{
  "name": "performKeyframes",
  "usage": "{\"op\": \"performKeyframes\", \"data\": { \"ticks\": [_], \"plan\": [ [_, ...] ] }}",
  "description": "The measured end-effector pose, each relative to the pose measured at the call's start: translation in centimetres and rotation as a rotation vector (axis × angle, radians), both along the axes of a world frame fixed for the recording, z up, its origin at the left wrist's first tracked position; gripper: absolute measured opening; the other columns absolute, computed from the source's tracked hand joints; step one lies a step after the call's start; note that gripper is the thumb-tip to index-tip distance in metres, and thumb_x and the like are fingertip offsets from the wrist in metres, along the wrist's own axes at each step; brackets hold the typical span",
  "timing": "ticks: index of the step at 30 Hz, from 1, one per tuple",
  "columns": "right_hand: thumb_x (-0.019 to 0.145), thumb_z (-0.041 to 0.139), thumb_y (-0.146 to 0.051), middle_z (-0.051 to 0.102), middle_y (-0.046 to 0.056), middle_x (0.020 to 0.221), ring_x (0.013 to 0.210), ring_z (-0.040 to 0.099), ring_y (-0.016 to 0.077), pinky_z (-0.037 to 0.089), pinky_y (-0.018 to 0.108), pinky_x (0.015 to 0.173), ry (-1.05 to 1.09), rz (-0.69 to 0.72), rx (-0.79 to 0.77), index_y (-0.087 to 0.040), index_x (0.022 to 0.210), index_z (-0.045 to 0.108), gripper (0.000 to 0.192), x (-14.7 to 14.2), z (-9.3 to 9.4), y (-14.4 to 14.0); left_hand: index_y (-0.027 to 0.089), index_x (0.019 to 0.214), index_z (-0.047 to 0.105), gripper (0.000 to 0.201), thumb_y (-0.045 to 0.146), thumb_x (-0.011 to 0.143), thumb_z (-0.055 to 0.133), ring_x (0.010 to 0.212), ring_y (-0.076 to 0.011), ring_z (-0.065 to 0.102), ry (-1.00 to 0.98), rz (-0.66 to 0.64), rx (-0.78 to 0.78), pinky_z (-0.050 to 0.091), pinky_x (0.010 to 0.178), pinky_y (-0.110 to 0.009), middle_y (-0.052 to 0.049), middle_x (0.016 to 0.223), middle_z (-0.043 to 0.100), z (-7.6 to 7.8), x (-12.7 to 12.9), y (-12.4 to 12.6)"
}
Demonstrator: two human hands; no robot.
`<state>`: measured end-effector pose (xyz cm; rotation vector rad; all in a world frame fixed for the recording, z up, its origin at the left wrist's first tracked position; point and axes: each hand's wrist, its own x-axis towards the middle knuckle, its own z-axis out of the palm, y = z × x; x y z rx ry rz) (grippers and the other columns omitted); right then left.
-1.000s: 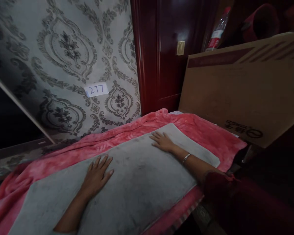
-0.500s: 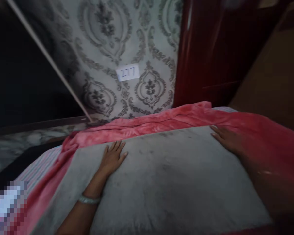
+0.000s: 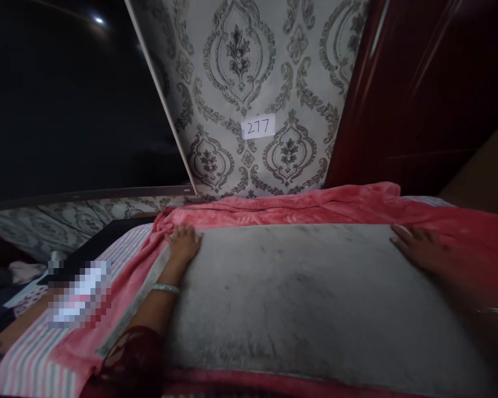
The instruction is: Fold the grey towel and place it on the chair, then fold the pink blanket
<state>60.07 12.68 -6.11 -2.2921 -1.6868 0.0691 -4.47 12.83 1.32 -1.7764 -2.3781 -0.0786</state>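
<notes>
A large grey cloth (image 3: 299,293) with darker smudges lies spread flat over a red-pink plush blanket (image 3: 274,213). Resting on its far left corner is my left hand (image 3: 183,243), fingers spread and palm down, a light bracelet (image 3: 166,288) round the wrist. At the far right corner my right hand (image 3: 417,246) lies with its fingers stretched across the cloth's edge. Part of that hand and its forearm are dim and slightly blurred. Neither hand grips anything that I can see.
A large dark screen (image 3: 74,110) stands at the back left. Patterned wallpaper (image 3: 240,72) bears a paper label (image 3: 259,126) reading 277. To the right is a dark red glossy panel (image 3: 415,110). Striped fabric (image 3: 37,354) shows under the blanket at left.
My left hand has slid left across the cloth to its far left corner. My right hand stays by the far right corner. The view has swung left, showing more of the screen.
</notes>
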Motion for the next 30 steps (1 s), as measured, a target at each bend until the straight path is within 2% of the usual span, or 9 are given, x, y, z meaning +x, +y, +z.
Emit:
{"op": "performKeyframes", "data": {
  "ticks": [2, 5, 8, 11, 14, 19, 22, 25, 30],
  "plan": [
    [0.092, 0.023, -0.059, 0.032, 0.022, 0.157, 0.145, 0.021, 0.0481, 0.020, 0.072, 0.110, -0.109, 0.001, 0.083, -0.019, 0.142, 0.050, 0.070, -5.2, 2.4, 0.0, 0.015, 0.149, 0.043, 0.060, 0.047, 0.098, 0.032, 0.151, -0.0340, 0.022, -0.018, -0.181, -0.088, 0.016, 0.118, -0.062, -0.018, 0.161, 0.030, 0.6, 3.2, 0.4],
    [0.097, 0.024, -0.043, 0.037, 0.017, 0.156, 0.145, 0.028, 0.0386, 0.026, 0.063, 0.113, -0.189, 0.422, 0.156, -0.016, 0.143, 0.050, 0.059, -16.7, 4.8, -0.1, 0.017, 0.152, 0.037, 0.062, 0.048, 0.099, 0.033, 0.150, -0.0302, 0.026, -0.060, -0.448, -0.173, 0.017, 0.120, -0.058, -0.016, 0.161, 0.032, 0.5, 8.4, 0.8],
    [0.099, 0.031, -0.044, 0.033, 0.009, 0.160, 0.147, 0.027, 0.0313, 0.022, 0.058, 0.116, -0.160, 0.855, 0.049, -0.024, 0.152, 0.041, 0.057, -27.5, 4.8, -0.3, 0.020, 0.153, 0.035, 0.062, 0.050, 0.099, 0.032, 0.150, -0.0291, 0.025, -0.054, -0.630, -0.126, 0.017, 0.120, -0.057, -0.013, 0.162, 0.030, -1.1, 12.1, 0.9],
    [0.101, 0.028, -0.053, 0.026, 0.006, 0.163, 0.150, 0.021, 0.0278, 0.017, 0.056, 0.119, -0.099, 0.990, -0.014, -0.028, 0.157, 0.032, 0.061, -31.3, 3.6, 0.3, 0.025, 0.155, 0.032, 0.060, 0.050, 0.101, 0.027, 0.152, -0.0282, 0.021, -0.056, -0.667, -0.112, 0.018, 0.120, -0.058, -0.009, 0.163, 0.028, -3.1, 13.2, 0.8],
    [0.100, 0.026, -0.058, 0.025, 0.005, 0.163, 0.150, 0.020, 0.0292, 0.016, 0.056, 0.120, -0.129, 0.870, -0.045, -0.029, 0.156, 0.034, 0.063, -26.8, 2.6, 2.0, 0.026, 0.156, 0.030, 0.060, 0.051, 0.101, 0.026, 0.152, -0.0280, 0.019, -0.060, -0.666, -0.125, 0.017, 0.121, -0.058, -0.008, 0.164, 0.025, -4.1, 12.7, 1.0],
    [0.098, 0.024, -0.056, 0.031, 0.007, 0.160, 0.149, 0.023, 0.0302, 0.017, 0.059, 0.118, -0.206, 0.387, -0.088, -0.027, 0.153, 0.039, 0.065, -11.2, 1.2, 3.8, 0.026, 0.156, 0.029, 0.061, 0.051, 0.101, 0.027, 0.153, -0.0267, 0.017, -0.064, -0.659, -0.130, 0.017, 0.122, -0.055, -0.008, 0.164, 0.024, -3.9, 12.7, 1.4],
    [0.097, 0.018, -0.056, 0.024, 0.006, 0.163, 0.150, 0.020, 0.0311, 0.018, 0.064, 0.116, -0.188, 0.159, -0.087, -0.026, 0.156, 0.033, 0.068, -4.4, 0.5, 3.4, 0.026, 0.156, 0.030, 0.062, 0.052, 0.100, 0.029, 0.152, -0.0269, 0.019, -0.066, -0.668, -0.139, 0.017, 0.122, -0.053, -0.008, 0.164, 0.023, -3.5, 12.6, 1.6],
    [0.097, 0.015, -0.059, 0.022, 0.006, 0.164, 0.150, 0.019, 0.0313, 0.025, 0.063, 0.115, -0.148, 0.078, -0.082, -0.026, 0.157, 0.030, 0.070, -1.8, 0.3, 2.9, 0.027, 0.155, 0.032, 0.061, 0.052, 0.099, 0.033, 0.152, -0.0286, 0.020, -0.050, -0.609, -0.181, 0.016, 0.121, -0.054, -0.007, 0.164, 0.024, -2.8, 10.3, 2.2],
    [0.098, 0.017, -0.059, 0.022, 0.006, 0.165, 0.150, 0.018, 0.0319, 0.028, 0.063, 0.114, -0.122, 0.090, -0.075, -0.026, 0.157, 0.031, 0.069, -2.0, 0.2, 2.8, 0.025, 0.155, 0.033, 0.058, 0.044, 0.100, 0.025, 0.152, -0.0290, 0.019, -0.027, -0.364, -0.154, 0.018, 0.119, -0.058, -0.008, 0.164, 0.023, -1.7, 1.4, 1.9]
  ]
}}
